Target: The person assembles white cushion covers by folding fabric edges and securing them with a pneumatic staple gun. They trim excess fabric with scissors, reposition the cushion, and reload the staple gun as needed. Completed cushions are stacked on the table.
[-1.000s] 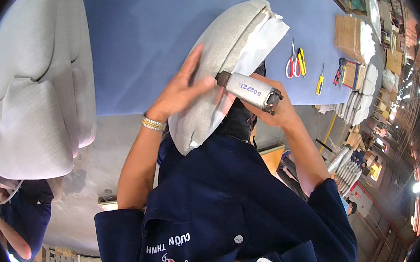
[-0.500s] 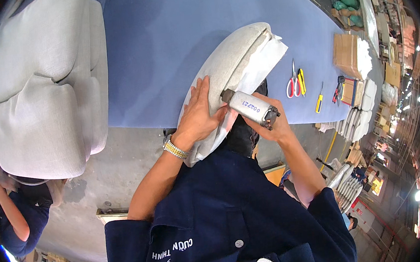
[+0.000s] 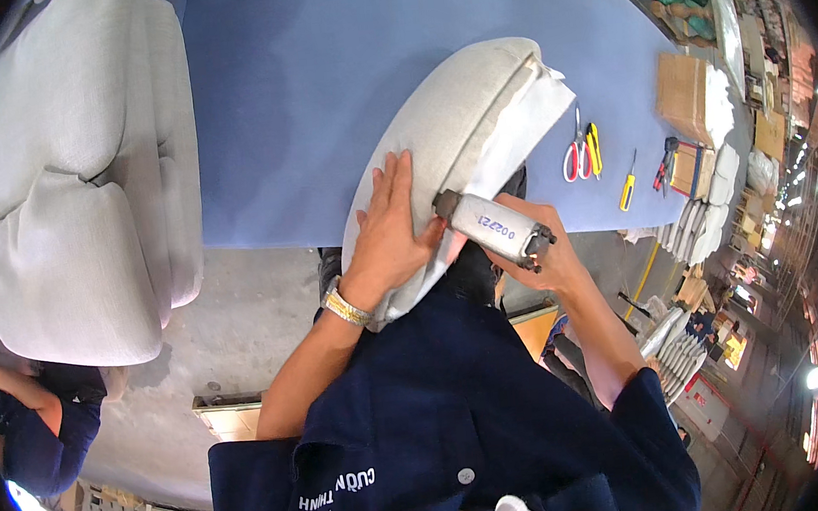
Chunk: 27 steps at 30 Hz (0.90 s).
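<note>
Left hand point(image 3: 383, 233): laid flat on the grey upholstered cushion point(image 3: 454, 105), fingers extended. Right hand point(image 3: 559, 254): closed around the pneumatic staple gun point(image 3: 492, 224), nose at the cushion's seam. Cushion position: slanted across the near edge of the blue table point(image 3: 308, 99), left of the red-handled scissors point(image 3: 576, 153)

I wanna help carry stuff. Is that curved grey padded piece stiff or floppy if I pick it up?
Probably fairly stiff overall: the padded piece looks firmly curved under the left hand. Its white cloth likely flops, since it looks thin at the edge. It might rock on its rounded side.
</note>
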{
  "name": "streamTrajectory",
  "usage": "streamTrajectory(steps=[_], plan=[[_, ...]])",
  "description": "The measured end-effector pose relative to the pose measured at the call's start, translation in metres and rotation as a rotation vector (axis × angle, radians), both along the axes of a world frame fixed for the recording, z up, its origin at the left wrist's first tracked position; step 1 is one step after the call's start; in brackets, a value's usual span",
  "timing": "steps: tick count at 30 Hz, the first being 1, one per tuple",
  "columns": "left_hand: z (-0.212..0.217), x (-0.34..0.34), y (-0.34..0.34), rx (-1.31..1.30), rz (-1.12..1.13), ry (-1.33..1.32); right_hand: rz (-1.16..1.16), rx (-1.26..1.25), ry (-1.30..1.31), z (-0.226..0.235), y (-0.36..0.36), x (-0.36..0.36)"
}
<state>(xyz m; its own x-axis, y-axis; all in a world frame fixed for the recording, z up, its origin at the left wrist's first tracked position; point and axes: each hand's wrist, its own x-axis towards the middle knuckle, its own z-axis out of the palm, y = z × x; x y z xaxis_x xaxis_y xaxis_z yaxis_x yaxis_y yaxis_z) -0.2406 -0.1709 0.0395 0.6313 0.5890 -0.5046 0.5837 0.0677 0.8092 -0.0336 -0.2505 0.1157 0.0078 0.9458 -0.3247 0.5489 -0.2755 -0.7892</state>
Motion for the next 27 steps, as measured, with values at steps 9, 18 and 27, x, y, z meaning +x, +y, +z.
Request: streamTrajectory(steps=[9,18,27], plan=[[-0.01,0.0,-0.001,0.044,0.059,-0.09,0.009,0.103,0.026,-0.006,-0.011,-0.003],[-0.01,-0.004,-0.003,0.05,0.065,-0.087,0.023,-0.037,-0.02,0.006,-0.007,-0.013],[-0.013,-0.004,-0.004,0.089,0.078,-0.085,0.016,0.025,0.009,0.001,-0.015,-0.017]])
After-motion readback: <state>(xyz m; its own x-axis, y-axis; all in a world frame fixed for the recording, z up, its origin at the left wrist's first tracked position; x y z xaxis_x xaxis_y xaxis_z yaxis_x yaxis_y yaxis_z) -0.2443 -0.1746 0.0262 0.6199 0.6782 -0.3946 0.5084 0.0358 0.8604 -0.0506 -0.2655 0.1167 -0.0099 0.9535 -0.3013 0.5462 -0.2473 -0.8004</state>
